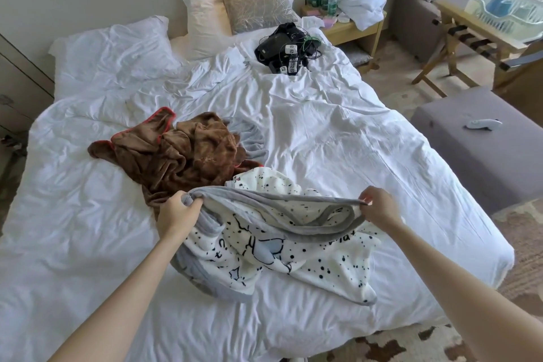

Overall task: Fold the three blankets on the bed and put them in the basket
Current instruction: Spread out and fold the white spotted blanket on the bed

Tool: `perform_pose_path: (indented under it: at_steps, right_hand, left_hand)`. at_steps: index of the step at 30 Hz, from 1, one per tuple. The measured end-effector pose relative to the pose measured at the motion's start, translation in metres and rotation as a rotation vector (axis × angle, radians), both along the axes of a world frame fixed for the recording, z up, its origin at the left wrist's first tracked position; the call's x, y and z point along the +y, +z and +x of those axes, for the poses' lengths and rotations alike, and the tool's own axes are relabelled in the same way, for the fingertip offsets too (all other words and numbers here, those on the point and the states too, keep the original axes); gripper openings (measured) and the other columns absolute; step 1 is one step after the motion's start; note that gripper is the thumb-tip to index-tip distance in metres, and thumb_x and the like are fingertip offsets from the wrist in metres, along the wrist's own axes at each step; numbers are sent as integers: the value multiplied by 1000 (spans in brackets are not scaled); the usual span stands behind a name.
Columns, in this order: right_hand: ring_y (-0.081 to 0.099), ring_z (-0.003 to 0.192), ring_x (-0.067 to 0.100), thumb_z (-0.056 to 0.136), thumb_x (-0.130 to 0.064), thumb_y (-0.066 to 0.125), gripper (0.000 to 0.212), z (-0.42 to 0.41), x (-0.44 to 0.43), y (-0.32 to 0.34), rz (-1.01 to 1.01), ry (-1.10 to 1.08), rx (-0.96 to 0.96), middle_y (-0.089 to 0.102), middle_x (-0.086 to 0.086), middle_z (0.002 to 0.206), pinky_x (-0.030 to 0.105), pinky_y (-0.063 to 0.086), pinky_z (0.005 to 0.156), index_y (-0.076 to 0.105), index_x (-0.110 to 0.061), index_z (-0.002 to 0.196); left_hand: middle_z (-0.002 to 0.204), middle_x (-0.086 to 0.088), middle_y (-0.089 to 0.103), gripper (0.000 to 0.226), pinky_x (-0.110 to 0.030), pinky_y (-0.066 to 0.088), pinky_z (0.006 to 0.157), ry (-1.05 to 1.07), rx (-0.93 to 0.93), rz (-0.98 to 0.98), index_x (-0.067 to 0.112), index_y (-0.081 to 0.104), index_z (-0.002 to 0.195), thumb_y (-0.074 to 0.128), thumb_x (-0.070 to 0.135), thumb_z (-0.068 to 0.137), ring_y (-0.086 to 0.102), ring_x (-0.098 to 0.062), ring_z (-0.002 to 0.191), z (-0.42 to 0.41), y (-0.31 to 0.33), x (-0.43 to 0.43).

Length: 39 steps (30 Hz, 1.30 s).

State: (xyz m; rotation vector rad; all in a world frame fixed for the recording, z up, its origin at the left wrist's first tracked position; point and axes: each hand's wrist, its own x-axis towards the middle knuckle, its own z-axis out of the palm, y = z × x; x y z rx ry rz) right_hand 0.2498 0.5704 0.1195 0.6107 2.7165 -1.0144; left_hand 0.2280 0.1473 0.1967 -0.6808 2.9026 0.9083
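Note:
A white blanket (pixel 293 250) with black spots and a grey border lies bunched on the near part of the bed (pixel 338 132). My left hand (pixel 176 214) grips its grey edge at the left. My right hand (pixel 379 206) pinches the same edge further right, so the border is stretched between them. A crumpled brown blanket (pixel 182 153) with red trim lies just behind, to the left. A grey blanket (pixel 249 135) peeks out from behind the brown one, mostly hidden. A pale plastic basket (pixel 505 13) sits on a wooden rack at the far right.
Black devices with cables (pixel 285 50) lie near the pillows (pixel 223 9). A bedside table (pixel 343 23) holds bottles and a white robe. A grey ottoman (pixel 482 141) stands right of the bed with a small white object on it.

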Motion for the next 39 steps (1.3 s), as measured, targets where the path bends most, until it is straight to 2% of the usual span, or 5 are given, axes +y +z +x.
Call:
perform_pose_path:
  at_steps: [10, 18, 24, 31, 39]
  right_hand:
    - [54, 93, 24, 72, 20, 51, 46, -9, -9, -46, -160, -64, 46, 55, 7, 103, 34, 46, 77, 63, -21, 55]
    - [57, 90, 24, 92, 1, 44, 42, -25, -34, -63, 130, 89, -14, 54, 2, 120, 29, 38, 54, 68, -21, 118]
    - [61, 86, 28, 92, -47, 54, 45, -36, -56, -78, 170, 9, -197, 53, 7, 117, 35, 47, 65, 53, -11, 119]
    - [41, 53, 22, 89, -5, 53, 31, -39, -68, -90, 306, -27, -151, 48, 13, 107, 33, 34, 50, 41, -12, 117]
    - [58, 86, 30, 86, -4, 52, 21, -35, -49, -93, 236, 58, -117, 60, 9, 103, 32, 38, 61, 59, -13, 103]
  left_hand:
    - [74, -4, 61, 27, -32, 41, 59, -38, -100, -24, 13, 56, 74, 59, 36, 89, 58, -27, 73, -24, -39, -1]
    - [67, -3, 61, 25, -32, 41, 56, -111, -170, -35, 16, 52, 70, 61, 34, 85, 58, -23, 67, -26, -52, -4]
    - [57, 0, 55, 27, -30, 34, 50, -155, -192, -62, 15, 45, 66, 60, 33, 81, 55, -20, 61, -23, -53, -3]
    - [56, -1, 57, 27, -32, 40, 52, -228, -189, -66, 14, 47, 69, 61, 34, 80, 59, -21, 62, -12, -61, -4]
    - [54, 0, 54, 30, -31, 37, 52, -251, -183, -66, 15, 44, 66, 63, 31, 81, 56, -22, 60, -10, -69, -4]
